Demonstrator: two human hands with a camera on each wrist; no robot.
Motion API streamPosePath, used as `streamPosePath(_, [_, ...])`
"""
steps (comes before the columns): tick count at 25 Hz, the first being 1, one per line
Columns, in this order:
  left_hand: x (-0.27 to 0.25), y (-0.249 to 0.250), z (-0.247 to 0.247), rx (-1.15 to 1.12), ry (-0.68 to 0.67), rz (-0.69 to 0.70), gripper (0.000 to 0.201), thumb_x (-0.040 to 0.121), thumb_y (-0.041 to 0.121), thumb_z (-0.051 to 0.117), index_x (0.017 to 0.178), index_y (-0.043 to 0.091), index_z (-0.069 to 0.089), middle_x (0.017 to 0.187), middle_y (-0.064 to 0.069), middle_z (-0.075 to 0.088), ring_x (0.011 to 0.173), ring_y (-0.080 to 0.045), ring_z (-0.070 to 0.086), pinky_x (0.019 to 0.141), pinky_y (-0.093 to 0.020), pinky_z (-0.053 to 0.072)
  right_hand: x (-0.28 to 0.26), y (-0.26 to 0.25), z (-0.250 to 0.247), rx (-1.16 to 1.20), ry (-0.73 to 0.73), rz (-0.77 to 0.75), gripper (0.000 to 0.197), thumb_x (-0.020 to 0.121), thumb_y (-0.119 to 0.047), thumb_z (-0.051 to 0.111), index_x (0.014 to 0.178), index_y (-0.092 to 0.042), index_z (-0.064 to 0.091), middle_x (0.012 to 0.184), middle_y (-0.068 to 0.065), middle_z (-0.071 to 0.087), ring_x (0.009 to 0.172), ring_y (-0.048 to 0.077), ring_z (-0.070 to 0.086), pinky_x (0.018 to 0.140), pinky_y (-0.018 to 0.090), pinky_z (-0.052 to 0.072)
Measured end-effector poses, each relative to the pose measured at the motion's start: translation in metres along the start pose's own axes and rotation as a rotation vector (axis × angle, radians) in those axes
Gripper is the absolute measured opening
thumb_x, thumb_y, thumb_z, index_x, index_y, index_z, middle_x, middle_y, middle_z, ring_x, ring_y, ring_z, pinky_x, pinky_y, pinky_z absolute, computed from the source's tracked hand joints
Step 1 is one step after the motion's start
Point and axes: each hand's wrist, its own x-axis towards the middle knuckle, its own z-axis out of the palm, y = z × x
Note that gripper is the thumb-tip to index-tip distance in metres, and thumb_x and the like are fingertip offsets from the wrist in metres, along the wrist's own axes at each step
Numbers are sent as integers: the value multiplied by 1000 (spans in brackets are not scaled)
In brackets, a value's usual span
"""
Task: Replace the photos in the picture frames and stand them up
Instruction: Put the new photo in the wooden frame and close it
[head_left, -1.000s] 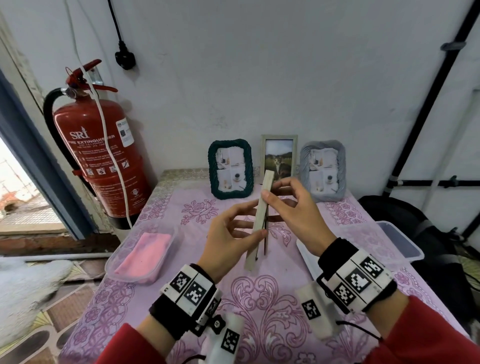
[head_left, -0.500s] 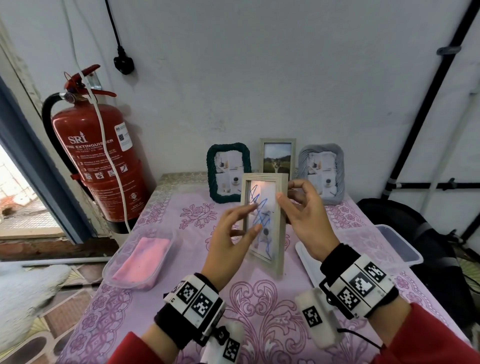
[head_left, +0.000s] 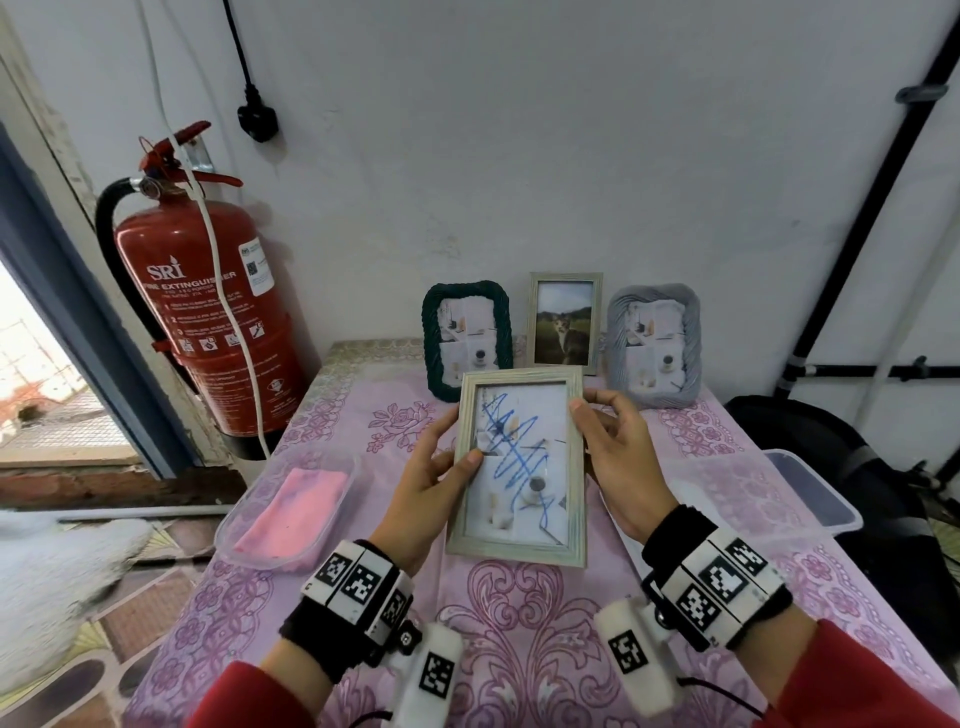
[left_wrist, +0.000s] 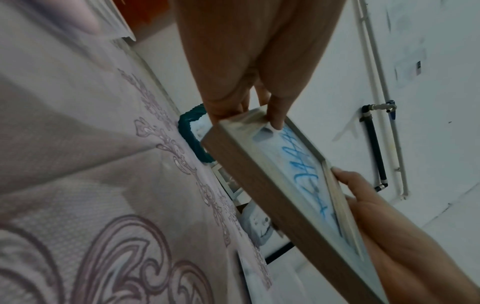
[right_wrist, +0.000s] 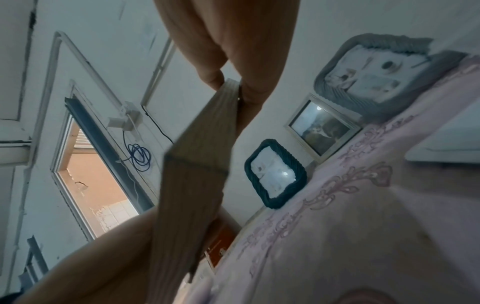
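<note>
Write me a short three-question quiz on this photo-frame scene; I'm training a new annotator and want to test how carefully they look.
1. True or false: the wooden frame in both hands lies flat on the table.
2. How many frames stand against the wall?
3. What marks the photo in the held frame? A) blue scribble B) red cross C) nothing

Key:
1. False: the left hand and right hand hold it up by its side edges.
2. Three: green frame, cat-photo frame, grey frame.
3. A
</note>
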Motion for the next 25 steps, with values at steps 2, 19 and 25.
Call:
streamPosePath(2, [-1, -4, -3, -1, 34, -14, 50, 92, 12, 55, 136, 33, 41, 110, -18, 68, 93, -26, 68, 75, -37, 59, 1, 10, -1, -55, 15, 82, 24, 94, -22, 51, 114, -9, 51, 95, 5, 68, 82, 18, 66, 71, 34, 56])
streamPosePath(19, [3, -35, -34, 489, 73, -209, 75, 81, 1, 67, 144, 20, 30, 115, -12, 51, 99, -23, 56, 86, -32, 51, 1, 56, -7, -582, -269, 241, 53, 77, 2, 69, 126, -8, 51, 86, -3, 58, 80, 17, 60, 84, 35, 52])
streamPosePath(25, [4, -18, -47, 622, 175, -24, 58, 82, 6, 67, 134, 21, 44, 123, -8, 46, 109, -17, 48, 93, -24, 39, 6, 61, -12, -621, -290, 297, 48, 77, -1, 70, 123, -11, 57, 96, 9, 64, 91, 22, 61, 90, 38, 52])
